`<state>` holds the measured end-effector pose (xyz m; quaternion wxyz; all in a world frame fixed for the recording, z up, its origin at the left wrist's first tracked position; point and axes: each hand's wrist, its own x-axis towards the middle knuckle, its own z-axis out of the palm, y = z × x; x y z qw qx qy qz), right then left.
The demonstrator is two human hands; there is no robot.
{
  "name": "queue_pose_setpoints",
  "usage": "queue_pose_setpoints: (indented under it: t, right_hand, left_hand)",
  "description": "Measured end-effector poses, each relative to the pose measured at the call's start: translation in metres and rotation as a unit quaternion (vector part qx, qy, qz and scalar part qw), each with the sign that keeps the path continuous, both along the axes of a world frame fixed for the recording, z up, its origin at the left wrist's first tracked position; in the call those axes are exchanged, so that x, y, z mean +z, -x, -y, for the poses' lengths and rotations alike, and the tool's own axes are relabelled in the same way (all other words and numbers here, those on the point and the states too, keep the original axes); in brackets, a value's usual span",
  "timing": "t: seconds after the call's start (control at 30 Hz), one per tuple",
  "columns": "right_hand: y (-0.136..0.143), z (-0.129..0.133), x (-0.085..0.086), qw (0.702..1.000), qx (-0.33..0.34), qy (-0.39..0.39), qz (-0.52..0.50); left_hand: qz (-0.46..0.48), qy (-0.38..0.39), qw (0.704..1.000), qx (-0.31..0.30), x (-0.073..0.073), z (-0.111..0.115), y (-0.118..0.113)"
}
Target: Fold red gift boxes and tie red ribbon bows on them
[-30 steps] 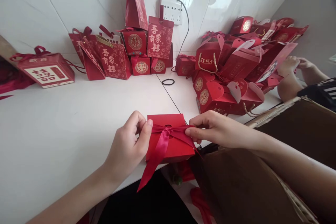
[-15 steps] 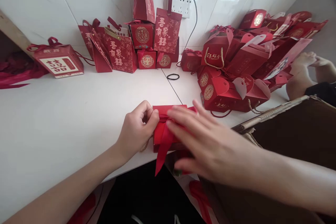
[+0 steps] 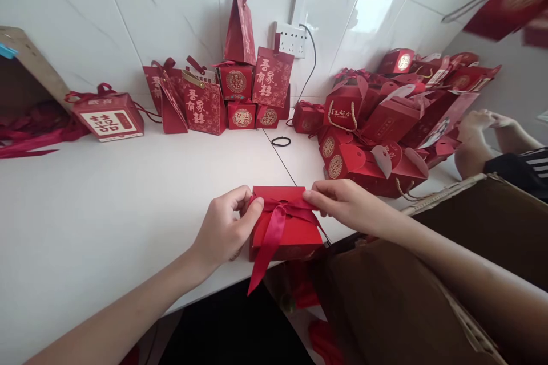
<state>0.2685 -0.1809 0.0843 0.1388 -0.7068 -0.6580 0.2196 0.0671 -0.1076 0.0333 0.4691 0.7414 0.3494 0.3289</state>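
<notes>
A red gift box sits at the front edge of the white table. Across its top runs a red ribbon, crossed or knotted near the middle, with one tail hanging over the front. My left hand is closed at the box's left side, pinching the ribbon between thumb and fingers. At the right side my right hand pinches the ribbon's other part. A bit of twisted cord handle shows beneath my left hand.
Finished-looking red boxes stand stacked by the wall, below a power strip. More red boxes are piled at right. An open cardboard carton stands front right, another person's hands beyond. A black ring lies mid-table.
My right hand has gone from spread flat over the box to pinching the ribbon at its right. My left hand keeps its pinch. The view has tilted up, and hanging red boxes show upper right.
</notes>
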Motion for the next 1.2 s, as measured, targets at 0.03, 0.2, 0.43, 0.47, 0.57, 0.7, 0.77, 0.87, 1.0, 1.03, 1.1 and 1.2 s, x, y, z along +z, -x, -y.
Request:
queue_pose_setpoints:
  t: [0.03,0.2,0.43,0.47,0.57,0.7,0.77,0.87,1.0,1.03,1.1,1.2]
  right_hand:
    - [0.000,-0.001,-0.001,1.000,0.011,0.012,-0.022]
    - [-0.001,0.008,0.005,0.999,0.022,0.033,0.007]
    - [0.006,0.015,0.003,0.985,0.142,-0.066,0.070]
    - [0.009,0.015,0.000,0.982,0.157,-0.068,0.075]
    - [0.015,0.016,-0.006,0.970,0.172,-0.130,0.110]
    - [0.014,0.017,-0.009,0.926,0.193,-0.257,0.197]
    - [0.012,0.017,-0.009,0.909,0.202,-0.296,0.214]
    - [0.011,0.017,-0.008,0.901,0.204,-0.321,0.207]
    - [0.012,0.017,-0.009,0.904,0.203,-0.321,0.195]
    - [0.012,0.018,-0.009,0.908,0.200,-0.319,0.182]
    - [0.012,0.018,-0.008,0.927,0.167,-0.313,0.121]
    - [0.007,0.015,-0.004,0.969,0.029,-0.221,-0.110]
  left_hand:
    - [0.002,0.003,1.000,-0.002,0.000,0.000,0.000]
    - [-0.001,-0.003,1.000,-0.012,-0.002,0.002,0.000]
    - [0.054,-0.186,0.980,0.048,-0.003,0.002,0.001]
    - [0.082,-0.252,0.963,0.042,-0.002,0.002,0.002]
    - [0.113,-0.468,0.875,-0.047,0.000,0.004,0.008]
    - [0.068,-0.614,0.777,-0.124,0.001,0.006,0.015]
    - [0.063,-0.629,0.764,-0.125,0.000,0.007,0.017]
    - [0.048,-0.618,0.776,-0.121,-0.003,0.007,0.018]
    - [0.064,-0.581,0.801,-0.129,-0.004,0.009,0.016]
    - [0.089,-0.552,0.820,-0.124,-0.004,0.009,0.014]
    - [0.156,-0.425,0.890,-0.054,-0.004,0.007,0.009]
    - [0.234,-0.146,0.952,0.132,-0.005,-0.006,0.005]
